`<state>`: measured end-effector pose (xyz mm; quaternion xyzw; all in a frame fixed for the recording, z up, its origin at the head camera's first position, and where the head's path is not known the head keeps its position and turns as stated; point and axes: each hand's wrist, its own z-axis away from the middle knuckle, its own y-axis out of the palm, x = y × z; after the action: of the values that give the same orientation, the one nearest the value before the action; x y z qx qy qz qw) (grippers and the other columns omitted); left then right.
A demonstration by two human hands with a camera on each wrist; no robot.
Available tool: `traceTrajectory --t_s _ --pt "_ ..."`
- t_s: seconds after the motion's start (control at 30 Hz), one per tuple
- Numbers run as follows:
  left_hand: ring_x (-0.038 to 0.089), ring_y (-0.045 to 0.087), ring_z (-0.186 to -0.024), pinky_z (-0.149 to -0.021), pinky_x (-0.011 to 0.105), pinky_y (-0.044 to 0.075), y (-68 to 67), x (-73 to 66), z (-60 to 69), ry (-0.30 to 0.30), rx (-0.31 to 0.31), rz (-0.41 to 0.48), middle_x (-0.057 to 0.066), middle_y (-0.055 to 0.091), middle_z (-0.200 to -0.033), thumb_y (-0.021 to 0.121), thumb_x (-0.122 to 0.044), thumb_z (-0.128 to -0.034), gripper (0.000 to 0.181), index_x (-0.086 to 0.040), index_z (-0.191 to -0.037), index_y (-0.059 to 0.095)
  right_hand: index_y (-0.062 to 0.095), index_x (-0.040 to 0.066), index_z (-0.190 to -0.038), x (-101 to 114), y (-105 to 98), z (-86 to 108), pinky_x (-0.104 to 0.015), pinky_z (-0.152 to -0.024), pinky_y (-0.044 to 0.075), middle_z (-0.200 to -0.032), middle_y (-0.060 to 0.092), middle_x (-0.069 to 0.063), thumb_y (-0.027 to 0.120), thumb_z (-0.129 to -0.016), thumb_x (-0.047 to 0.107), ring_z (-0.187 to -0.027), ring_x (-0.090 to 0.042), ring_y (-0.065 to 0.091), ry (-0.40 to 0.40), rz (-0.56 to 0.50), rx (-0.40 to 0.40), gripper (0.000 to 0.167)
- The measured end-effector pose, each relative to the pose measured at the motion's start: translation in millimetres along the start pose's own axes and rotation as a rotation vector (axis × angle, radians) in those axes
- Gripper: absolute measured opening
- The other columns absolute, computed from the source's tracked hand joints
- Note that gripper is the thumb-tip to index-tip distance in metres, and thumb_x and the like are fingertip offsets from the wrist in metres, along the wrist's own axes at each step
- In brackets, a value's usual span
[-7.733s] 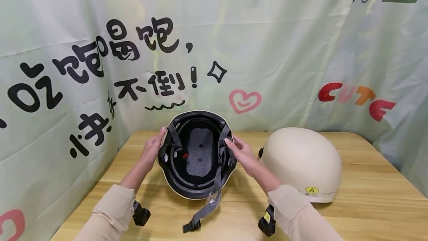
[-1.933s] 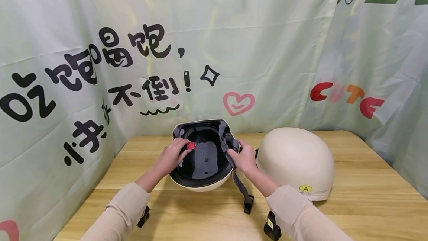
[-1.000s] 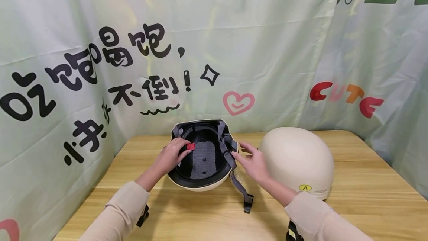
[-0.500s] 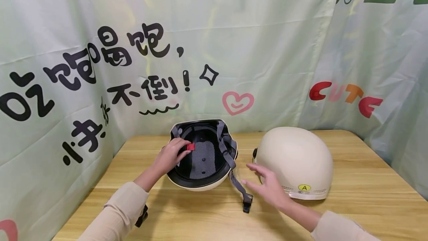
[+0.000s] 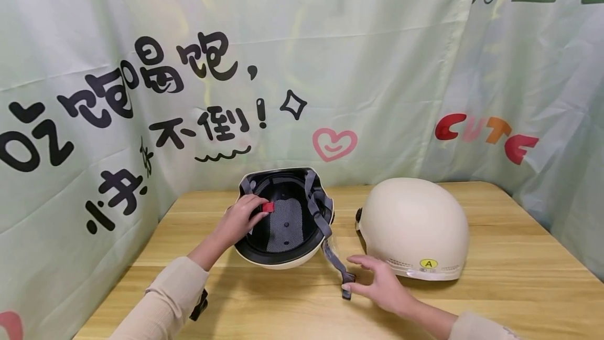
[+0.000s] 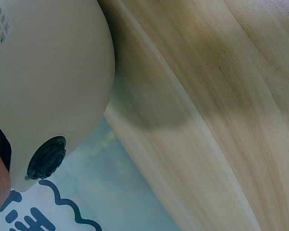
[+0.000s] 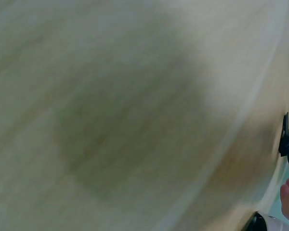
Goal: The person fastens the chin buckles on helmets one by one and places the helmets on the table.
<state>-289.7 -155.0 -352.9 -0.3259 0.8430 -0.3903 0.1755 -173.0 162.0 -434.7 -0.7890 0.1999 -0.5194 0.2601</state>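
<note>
An upturned cream helmet lies on the wooden table, its dark padded lining facing up and grey straps along its right side. My left hand reaches over its left rim, thumb and fingers pinching a small red piece inside. From the right rim a grey strap hangs down to a black buckle over the table. My right hand is beside that buckle, thumb and fingers spread apart, the thumb tip overlapping it; whether they touch I cannot tell. The left wrist view shows the outer helmet shell.
A second cream helmet stands dome up to the right, with a yellow round "A" sticker low on its front. The wooden table reaches a printed fabric backdrop behind and at both sides.
My right hand has let go of the upturned helmet's right rim and moved down and right to the hanging buckle. My left hand keeps its pinch. Earlier, both hands held the helmet's sides.
</note>
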Motion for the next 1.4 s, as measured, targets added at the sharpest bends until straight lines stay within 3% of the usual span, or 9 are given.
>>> traceTrajectory --t_s 0.23,0.53,0.83,1.1,1.4 --pt "0.023 0.060 -0.093 -0.077 0.038 0.053 -0.5 0.2 0.6 -0.002 0.008 -0.004 0.007 0.065 -0.095 0.073 -0.012 -0.0785 0.025 -0.005 -0.101 0.065 0.067 0.004 -0.108 -9.0 2.9 1.6 -0.039 -0.088 0.050 -0.109 0.068 -0.007 0.079 -0.070 0.035 -0.101 -0.026 0.062 -0.130 0.055 0.090 0.050" --pt "0.023 0.060 -0.092 -0.076 0.038 0.054 -0.9 -0.1 1.3 -0.007 0.010 -0.011 0.007 0.064 -0.095 0.073 -0.013 -0.0785 0.026 -0.005 -0.102 0.065 0.066 0.003 -0.108 -12.2 -3.6 2.3 -0.037 -0.087 0.051 -0.106 0.068 -0.005 0.081 -0.066 0.034 -0.098 -0.020 0.061 -0.199 0.069 0.171 0.054" --pt "0.023 0.060 -0.093 -0.075 0.038 0.054 0.1 0.0 2.0 -0.008 0.010 -0.012 0.006 0.064 -0.096 0.073 -0.014 -0.0787 0.026 -0.006 -0.102 0.065 0.065 0.004 -0.111 -11.6 -6.6 3.2 -0.037 -0.088 0.050 -0.108 0.066 -0.003 0.078 -0.071 0.023 -0.100 -0.020 0.059 -0.273 0.141 0.221 0.047" --pt "0.023 0.061 -0.093 -0.074 0.037 0.054 -0.8 -0.8 2.0 -0.007 0.013 -0.012 0.006 0.065 -0.095 0.074 -0.015 -0.0780 0.026 -0.006 -0.101 0.066 0.066 0.005 -0.110 -10.1 -7.0 2.7 -0.029 -0.084 0.049 -0.101 0.061 0.005 0.075 -0.075 0.020 -0.095 -0.008 0.053 -0.243 0.136 0.260 0.039" --pt "0.023 0.061 -0.090 -0.072 0.037 0.054 0.0 -0.1 2.8 0.010 -0.014 -0.020 0.007 0.064 -0.095 0.074 -0.015 -0.0772 0.026 -0.007 -0.100 0.067 0.070 0.009 -0.093 -7.8 -6.5 4.1 -0.019 -0.066 0.045 -0.086 0.058 0.011 0.076 -0.073 0.015 -0.080 0.002 0.045 -0.245 0.077 0.267 0.022"
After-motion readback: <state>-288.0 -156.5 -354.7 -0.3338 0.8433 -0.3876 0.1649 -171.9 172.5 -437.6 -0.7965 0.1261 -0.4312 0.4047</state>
